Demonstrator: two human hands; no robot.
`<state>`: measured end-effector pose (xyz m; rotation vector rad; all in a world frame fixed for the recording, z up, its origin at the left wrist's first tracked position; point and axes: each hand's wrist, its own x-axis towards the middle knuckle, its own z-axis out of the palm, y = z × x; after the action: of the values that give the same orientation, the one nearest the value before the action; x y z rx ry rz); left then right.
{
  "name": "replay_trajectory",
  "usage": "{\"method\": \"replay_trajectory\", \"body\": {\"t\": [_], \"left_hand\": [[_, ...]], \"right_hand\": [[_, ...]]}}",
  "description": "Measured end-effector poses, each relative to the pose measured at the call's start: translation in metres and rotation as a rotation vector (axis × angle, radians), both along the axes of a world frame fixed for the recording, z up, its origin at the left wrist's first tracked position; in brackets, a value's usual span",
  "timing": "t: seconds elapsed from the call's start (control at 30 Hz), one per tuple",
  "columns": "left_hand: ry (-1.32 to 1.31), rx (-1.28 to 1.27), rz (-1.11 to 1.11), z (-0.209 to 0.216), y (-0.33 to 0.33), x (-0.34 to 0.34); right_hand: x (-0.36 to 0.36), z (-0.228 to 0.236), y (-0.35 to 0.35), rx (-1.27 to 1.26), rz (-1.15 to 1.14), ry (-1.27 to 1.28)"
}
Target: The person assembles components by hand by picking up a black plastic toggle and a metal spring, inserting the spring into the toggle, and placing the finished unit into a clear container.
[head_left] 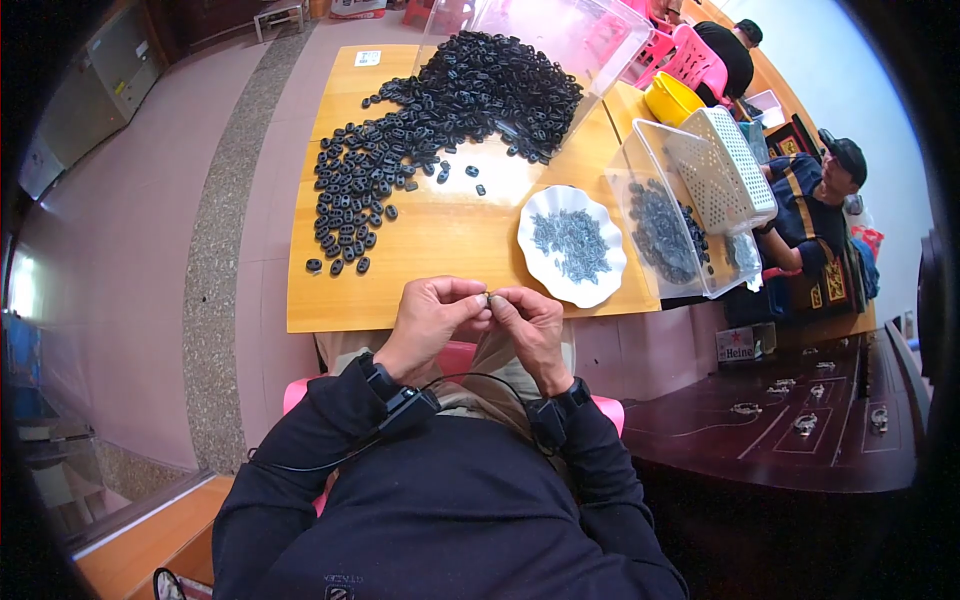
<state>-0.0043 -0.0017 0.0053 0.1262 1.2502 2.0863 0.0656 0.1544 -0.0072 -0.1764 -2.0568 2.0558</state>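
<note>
My left hand and my right hand meet just past the table's near edge, thumbs and fingertips pinched together. Between them is a small dark piece, mostly covered by the fingers, so its exact kind does not show. Beyond the hands, to the left, black oval pieces with two holes lie spread over the table, running back into a large heap. Right of my right hand stands a white scalloped dish holding many tiny grey slivers.
A clear plastic bin with black pieces stands at the right, a white perforated basket tilted over it. Another clear bin lies behind the heap. A yellow bowl is farther back. Other people sit at the right and far right.
</note>
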Motion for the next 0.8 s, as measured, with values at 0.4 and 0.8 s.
{"method": "replay_trajectory", "body": {"t": [0.4,0.8], "left_hand": [[0.107,-0.053,-0.030,0.001,-0.003,0.001],[0.143,-0.034,0.016,-0.003,0.002,0.001]], "right_hand": [[0.000,0.006,0.005,0.144,0.049,0.002],[-0.002,0.001,0.009,-0.109,0.088,-0.036]]}}
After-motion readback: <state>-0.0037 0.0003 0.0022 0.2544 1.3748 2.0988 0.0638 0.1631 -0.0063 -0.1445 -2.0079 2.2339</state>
